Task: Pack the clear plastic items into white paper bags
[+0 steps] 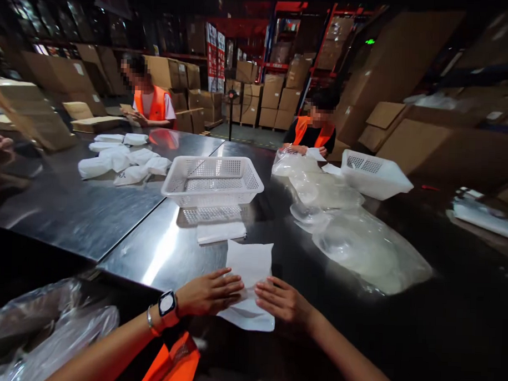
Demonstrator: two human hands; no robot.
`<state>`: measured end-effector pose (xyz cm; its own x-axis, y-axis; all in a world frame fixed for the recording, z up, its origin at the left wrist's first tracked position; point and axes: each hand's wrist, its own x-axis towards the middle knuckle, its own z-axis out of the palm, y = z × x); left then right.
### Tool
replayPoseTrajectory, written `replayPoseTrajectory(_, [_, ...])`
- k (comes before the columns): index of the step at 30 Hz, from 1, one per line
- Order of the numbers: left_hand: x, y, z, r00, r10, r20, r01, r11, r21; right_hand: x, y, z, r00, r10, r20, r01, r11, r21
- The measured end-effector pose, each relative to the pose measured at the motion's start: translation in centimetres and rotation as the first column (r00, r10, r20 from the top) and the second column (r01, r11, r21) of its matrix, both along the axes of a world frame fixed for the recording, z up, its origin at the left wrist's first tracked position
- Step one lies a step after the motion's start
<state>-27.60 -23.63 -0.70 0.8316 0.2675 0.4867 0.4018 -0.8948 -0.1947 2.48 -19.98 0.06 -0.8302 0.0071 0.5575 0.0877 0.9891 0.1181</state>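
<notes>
A white paper-like pouch (251,258) lies on the metal table in front of me, its lower part creased or folded. My left hand (211,292) rests on its left side with the fingers stretched out flat. From the right, my right hand (281,300) lies on the opposite side, fingers extended too. Between the fingertips a narrow strip of the pouch shows. Just beyond it sits a flat stack of white pouches (221,232). Behind that stack stands a white perforated plastic basket (212,197).
Several filled white packets (113,159) lie at the left. Clear plastic bags with pale contents (360,244) spread over the right side, near a second white basket (375,175). Two co-workers in orange vests sit across the table. Plastic sheeting (53,328) is at lower left.
</notes>
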Motion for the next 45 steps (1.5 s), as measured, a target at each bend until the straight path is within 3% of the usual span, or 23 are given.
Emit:
replayPoseTrajectory(2, [-0.2, -0.9, -0.2, 0.999, 0.011, 0.041, -0.01, 1.0, -0.02, 0.2, -1.2, -0.6, 0.997, -0.062, -0.045, 0.052, 0.978, -0.203])
replayPoseTrajectory(6, [-0.2, -2.8, -1.3, 0.95, 0.119, 0.288, -0.082, 0.987, -0.137, -0.2, -3.7, -1.8, 0.952, -0.221, -0.213, 0.072, 0.836, -0.544])
replayPoseTrajectory(9, [0.4, -3.7, -1.9, 0.875, 0.186, 0.446, -0.055, 0.955, -0.292, -0.8, -4.9, -2.2, 0.88, -0.336, -0.336, 0.07, 0.791, -0.608])
replayPoseTrajectory(13, [1.5, -3.8, -1.3, 0.862, 0.126, 0.491, 0.018, 0.96, -0.278, -1.7, -6.2, -2.1, 0.783, -0.458, -0.421, 0.126, 0.779, -0.615])
replayPoseTrajectory(16, [2.5, -3.5, -1.2, 0.832, 0.163, 0.53, 0.016, 0.949, -0.316, -2.8, -7.2, -1.9, 0.653, -0.646, -0.394, 0.214, 0.657, -0.723])
replayPoseTrajectory(17, [2.8, -3.4, -1.5, 0.787, 0.224, 0.575, -0.019, 0.94, -0.34, -3.3, -7.3, -1.9, 0.6, -0.71, -0.369, 0.25, 0.604, -0.757])
replayPoseTrajectory(19, [3.5, -3.4, -2.1, 0.629, 0.408, 0.662, -0.148, 0.898, -0.414, -4.2, -7.4, -1.9, 0.508, -0.8, -0.319, 0.327, 0.522, -0.788])
replayPoseTrajectory(22, [4.4, -3.3, -2.6, 0.345, 0.69, 0.636, -0.293, 0.723, -0.626, -5.2, -6.9, -2.2, 0.398, -0.877, -0.27, 0.424, 0.437, -0.794])
replayPoseTrajectory(24, [4.9, -3.4, -2.4, 0.255, 0.787, 0.563, -0.288, 0.617, -0.732, -5.6, -6.5, -2.4, 0.346, -0.903, -0.254, 0.465, 0.4, -0.79])
replayPoseTrajectory(25, [5.0, -3.4, -2.2, 0.24, 0.802, 0.547, -0.282, 0.597, -0.751, -5.7, -6.4, -2.4, 0.331, -0.909, -0.253, 0.482, 0.393, -0.783])
replayPoseTrajectory(32, [5.1, -3.6, -1.1, 0.231, 0.824, 0.518, -0.328, 0.567, -0.755, -5.5, -6.3, -2.5, 0.339, -0.906, -0.255, 0.696, 0.424, -0.579])
replayPoseTrajectory(38, [5.0, -3.5, -1.7, 0.307, 0.849, 0.43, -0.361, 0.522, -0.773, -5.6, -6.5, -2.5, 0.307, -0.916, -0.257, 0.874, 0.378, -0.304])
replayPoseTrajectory(42, [4.2, -3.7, -1.3, 0.432, 0.852, 0.297, -0.518, 0.503, -0.691, -6.1, -6.4, -1.7, 0.221, -0.946, -0.237, 0.921, 0.282, -0.267])
replayPoseTrajectory(45, [3.7, -4.2, 0.1, 0.468, 0.881, 0.072, -0.734, 0.433, -0.524, -6.4, -6.4, -1.2, 0.215, -0.949, -0.232, 0.92, 0.276, -0.277])
